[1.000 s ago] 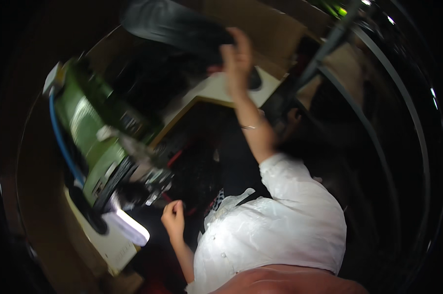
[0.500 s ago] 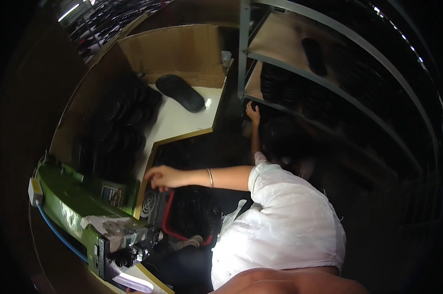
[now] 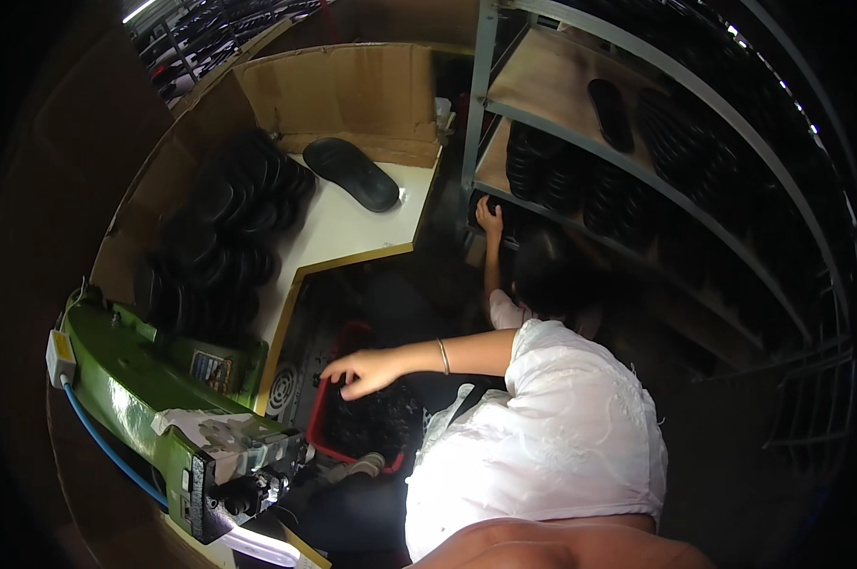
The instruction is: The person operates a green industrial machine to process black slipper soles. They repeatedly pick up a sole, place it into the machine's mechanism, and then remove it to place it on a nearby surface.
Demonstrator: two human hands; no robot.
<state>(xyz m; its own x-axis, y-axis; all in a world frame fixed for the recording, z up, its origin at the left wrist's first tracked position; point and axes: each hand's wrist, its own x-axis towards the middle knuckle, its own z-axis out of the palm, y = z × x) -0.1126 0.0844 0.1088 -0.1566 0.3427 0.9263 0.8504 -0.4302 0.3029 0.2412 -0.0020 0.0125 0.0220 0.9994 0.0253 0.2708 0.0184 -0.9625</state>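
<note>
My right hand (image 3: 362, 370), reaching leftward from a white sleeve with a bangle at its wrist, hovers over a red-rimmed basket (image 3: 315, 431) of dark material. Its fingers are apart, slightly bent, and nothing shows in them. My left hand is out of view. To the left stands a green industrial machine (image 3: 116, 379) with a lit lamp at its lower end. Beyond it, a pile of black shoe soles (image 3: 210, 209) lies on a white table (image 3: 329, 232). One single black sole (image 3: 353, 175) rests apart from the pile, near the table's far edge.
Cardboard (image 3: 343, 95) walls the table's back. A metal shelf rack (image 3: 580, 123) with black soles stands at the right. Beneath its lower shelf, a crouching dark-haired person (image 3: 542, 270) reaches up with a hand (image 3: 488, 216). A pale object (image 3: 364, 465) shows at the basket's near edge.
My right hand has moved right and slightly nearer, from the table's edge to over the basket. The view has shifted a little. The crouching person's hand stays at the shelf.
</note>
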